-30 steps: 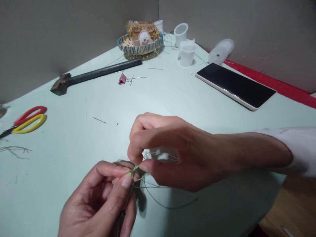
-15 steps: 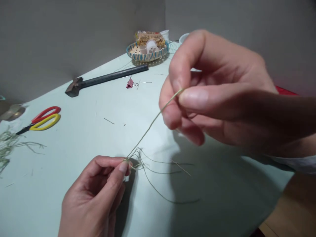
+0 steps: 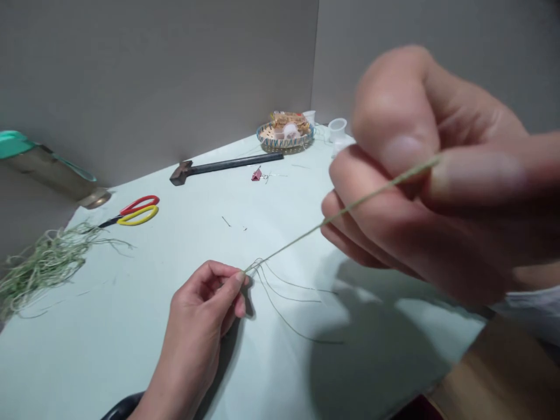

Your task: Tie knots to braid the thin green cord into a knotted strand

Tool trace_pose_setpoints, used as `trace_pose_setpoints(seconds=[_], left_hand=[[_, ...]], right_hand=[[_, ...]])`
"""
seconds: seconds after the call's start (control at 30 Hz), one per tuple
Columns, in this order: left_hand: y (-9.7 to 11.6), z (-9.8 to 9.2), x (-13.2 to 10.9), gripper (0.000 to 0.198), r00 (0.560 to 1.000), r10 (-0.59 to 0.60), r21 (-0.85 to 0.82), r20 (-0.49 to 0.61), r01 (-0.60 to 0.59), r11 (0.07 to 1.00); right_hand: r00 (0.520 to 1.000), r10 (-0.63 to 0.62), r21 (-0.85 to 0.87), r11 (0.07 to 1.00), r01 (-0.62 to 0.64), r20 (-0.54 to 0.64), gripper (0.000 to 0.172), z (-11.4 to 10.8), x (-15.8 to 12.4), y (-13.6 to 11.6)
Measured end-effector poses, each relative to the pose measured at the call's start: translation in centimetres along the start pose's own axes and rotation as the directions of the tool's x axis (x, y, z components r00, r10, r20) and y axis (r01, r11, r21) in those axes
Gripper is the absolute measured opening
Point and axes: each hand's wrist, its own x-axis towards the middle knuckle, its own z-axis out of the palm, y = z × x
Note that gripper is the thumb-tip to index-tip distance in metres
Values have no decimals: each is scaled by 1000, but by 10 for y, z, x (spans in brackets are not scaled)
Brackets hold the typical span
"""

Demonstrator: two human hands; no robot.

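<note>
Green plant fibre stretches straight between the pinching right hand and the pinching left hand, with loose strands trailing just beside the left hand.

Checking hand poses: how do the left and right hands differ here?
The right hand is raised near the camera and blurred; the left hand sits low over the table. The right pinches the upper end of a greenish fibre strand; the left pinches its lower end, where loose strands spread. Both hold that same strand.

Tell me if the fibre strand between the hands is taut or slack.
Taut: the fibre strand runs straight from the right hand to the left hand, with no sag.
</note>
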Motion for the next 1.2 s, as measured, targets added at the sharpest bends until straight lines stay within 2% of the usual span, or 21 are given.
trace_pose_setpoints(seconds=[0.03, 0.1, 0.17, 0.2, 0.3, 0.33, 0.43, 0.53, 0.63, 0.73, 0.87, 1.0, 1.07, 1.13, 1.2], left_hand=[[0, 0, -1, 20, 1000, 7, 8, 25, -7, 1000], [1, 0, -3, 19, 996, 5, 31, 94, -8, 999], [2, 0, -5, 17, 985, -11, 59, 174, 1, 998], [3, 0, -6, 16, 976, -25, 70, 217, 10, 997], [6, 0, -10, 16, 938, -70, 81, 339, 45, 996], [7, 0, -12, 17, 921, -87, 80, 380, 61, 995], [10, -3, -17, 20, 879, -127, 77, 460, 103, 992], [12, -7, -22, 22, 869, -145, 71, 472, 127, 989], [12, -9, -23, 26, 877, -148, 39, 457, 146, 988], [14, -11, -24, 27, 890, -157, -34, 429, 190, 981], [17, -13, -27, 25, 897, -207, -105, 392, 267, 958], [17, -14, -29, 17, 885, -264, -177, 383, 351, 919], [17, -15, -29, 14, 879, -274, -221, 390, 379, 899], [15, -15, -28, 13, 878, -285, -243, 384, 394, 886], [14, -15, -26, 14, 879, -310, -249, 363, 412, 877]], right_hand=[[1000, -18, 34, 999, 18, -3, 21, 2, 5, -8], [999, -12, 297, 955, 0, 38, 31, 3, 19, -18], [986, -78, 454, 891, 2, 149, 28, 2, 36, -17], [991, -100, 479, 877, 45, 90, 24, 2, 45, -14], [976, -103, 364, 931, 27, 191, 15, 2, 70, 3], [977, -106, 351, 936, 36, 184, 15, 2, 77, 10], [990, -102, 350, 935, 62, 96, 12, 1, 92, 35], [1000, 10, 268, 963, -6, -14, 9, -6, 97, 66], [996, 88, 183, 980, -83, -19, 6, -14, 92, 96], [991, 135, -4, 991, -135, -16, 7, -19, 79, 121], [995, 99, -203, 974, -100, -15, 18, -14, 51, 138], [999, 37, -265, 964, -34, 4, 16, 5, 18, 125], [996, -87, -320, 943, 92, 30, 10, 15, 3, 109], [970, -227, -317, 917, 241, 82, 12, 24, -10, 92], [943, -266, -323, 891, 319, 200, 17, 30, -19, 79]])
